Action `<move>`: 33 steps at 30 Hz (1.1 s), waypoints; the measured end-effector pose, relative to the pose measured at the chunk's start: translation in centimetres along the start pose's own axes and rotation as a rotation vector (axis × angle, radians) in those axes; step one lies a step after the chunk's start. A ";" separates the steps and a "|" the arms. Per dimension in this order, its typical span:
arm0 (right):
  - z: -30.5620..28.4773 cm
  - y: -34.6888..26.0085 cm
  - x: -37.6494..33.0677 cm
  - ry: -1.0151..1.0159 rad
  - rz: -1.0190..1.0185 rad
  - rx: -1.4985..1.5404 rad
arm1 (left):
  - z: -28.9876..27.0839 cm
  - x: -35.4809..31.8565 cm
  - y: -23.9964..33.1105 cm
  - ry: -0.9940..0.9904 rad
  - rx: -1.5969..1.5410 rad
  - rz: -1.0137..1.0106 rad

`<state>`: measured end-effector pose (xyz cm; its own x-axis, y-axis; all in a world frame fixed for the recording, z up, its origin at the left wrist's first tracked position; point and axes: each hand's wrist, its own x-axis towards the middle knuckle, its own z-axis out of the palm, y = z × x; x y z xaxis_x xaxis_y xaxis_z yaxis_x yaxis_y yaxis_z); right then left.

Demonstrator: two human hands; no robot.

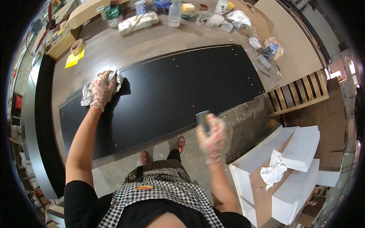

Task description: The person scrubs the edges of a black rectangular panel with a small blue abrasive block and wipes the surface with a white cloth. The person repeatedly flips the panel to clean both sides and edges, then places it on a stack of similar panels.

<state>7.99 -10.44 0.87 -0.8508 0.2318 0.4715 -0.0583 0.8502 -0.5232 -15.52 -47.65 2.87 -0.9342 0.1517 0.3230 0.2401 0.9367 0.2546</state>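
Note:
A long black panel (171, 89) with small holes near its right end lies flat on the worktable. My left hand (102, 90), in a white glove with pink spots, is closed on a crumpled silvery-white wad (87, 97) over the panel's far left edge. I cannot tell whether the wad is cloth or film. In a matching glove, my right hand (213, 140) is slightly blurred at the panel's near edge, right of my body. Its fingers grip a small flat blue-grey block (203, 119), whose exact kind does not show.
Yellow tape (77, 46) sits at the far left. A clear bottle (175, 14), cans and crumpled wrappings line the table's back. A tall dark panel (40, 125) stands left. At right are a slatted wooden piece (298, 95) and stacked white boards (296, 193) with crumpled paper (273, 169).

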 end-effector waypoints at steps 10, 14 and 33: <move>3.2 -9.4 -1.8 0.047 0.076 -0.070 | -9.7 -8.8 -19.2 -0.027 0.018 -0.104; 5.9 -18.3 -7.0 -0.115 -0.105 0.102 | -10.7 -9.7 -21.3 -0.076 0.053 -0.182; 19.9 -43.5 -15.2 -0.590 -1.114 0.332 | -11.0 -11.8 -24.6 0.009 -0.010 -0.170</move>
<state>13.13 -60.38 2.36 -0.3563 -0.8314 0.4264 -0.9303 0.2730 -0.2450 -7.54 -75.98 2.86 -0.9593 -0.0118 0.2821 0.0811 0.9455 0.3152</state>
